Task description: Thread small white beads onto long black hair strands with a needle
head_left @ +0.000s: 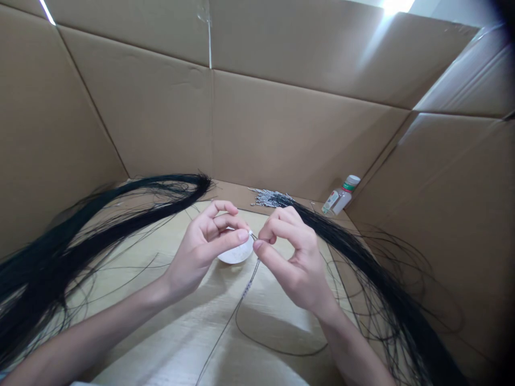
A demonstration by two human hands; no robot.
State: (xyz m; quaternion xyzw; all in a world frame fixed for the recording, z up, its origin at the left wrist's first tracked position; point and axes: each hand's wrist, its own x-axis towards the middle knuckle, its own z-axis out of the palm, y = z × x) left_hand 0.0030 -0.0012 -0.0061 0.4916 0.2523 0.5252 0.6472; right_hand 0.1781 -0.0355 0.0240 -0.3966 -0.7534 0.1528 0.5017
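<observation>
My left hand [205,244] pinches a tiny white bead at its fingertips, just above a small white dish [235,254]. My right hand [292,254] pinches the end of a thin black cord [241,300], fingertip to fingertip with the left. The cord hangs down from the fingers, carries several small beads, and loops over the light wooden table [169,332]. Both hands meet at the middle of the view.
A thick bundle of black cords [80,230] sweeps across the left, another bundle [362,262] runs down the right. A pile of beaded cord ends [267,197] lies at the back. A small bottle [341,196] lies in the back right corner. Cardboard walls [281,123] enclose the table.
</observation>
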